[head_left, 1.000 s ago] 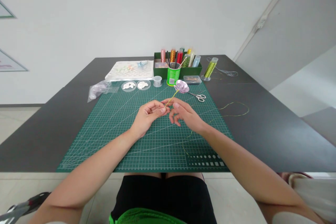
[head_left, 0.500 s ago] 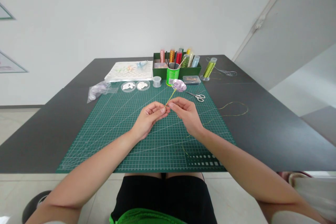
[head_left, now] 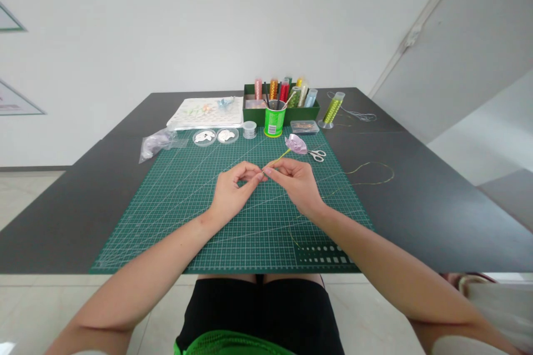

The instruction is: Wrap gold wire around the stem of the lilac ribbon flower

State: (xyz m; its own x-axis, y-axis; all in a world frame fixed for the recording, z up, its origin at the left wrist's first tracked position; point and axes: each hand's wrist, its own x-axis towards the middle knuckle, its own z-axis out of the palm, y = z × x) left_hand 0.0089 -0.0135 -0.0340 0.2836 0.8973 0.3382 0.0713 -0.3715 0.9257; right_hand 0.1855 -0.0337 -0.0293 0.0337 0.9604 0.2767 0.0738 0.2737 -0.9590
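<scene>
Down at the middle of the green cutting mat (head_left: pixel 166 205), the left hand (head_left: pixel 233 188) pinches the lower end of a yellow-green stem (head_left: pixel 284 154), and the right hand (head_left: pixel 297 183) has it too, thumb and fingers closed just beside the left's fingertips! The lilac flower (head_left: pixel 296 144) tops that stem, tilted out past the right hand, overlapping the white-handled scissors (head_left: pixel 318 156) in view. Lettering now: a barcode label (head_left: pixel 272 130) on the bright green tin (head_left: pixel 273 116), its print too small to read; rows of dots and squares are printed by the mat's near right corner. Containers, then, and sticks stand in that tin at the mat's far edge. Behind it, a dark green box (head_left: pixel 254 116) carries thread spools in pink, orange, red, green, cream and pale blue. Left along that edge, a small clear tub (head_left: pixel 249 130) and two clear dishes, one (head_left: pixel 204 145) beside the other (head_left: pixel 236 136), both holding white pieces! A flat clear case (head_left: pixel 314 130) of thin coppery bits sits near the far right corner, and by the far left corner, a plastic bag (head_left: pixel 155 144) shows pale lilac contents.
</scene>
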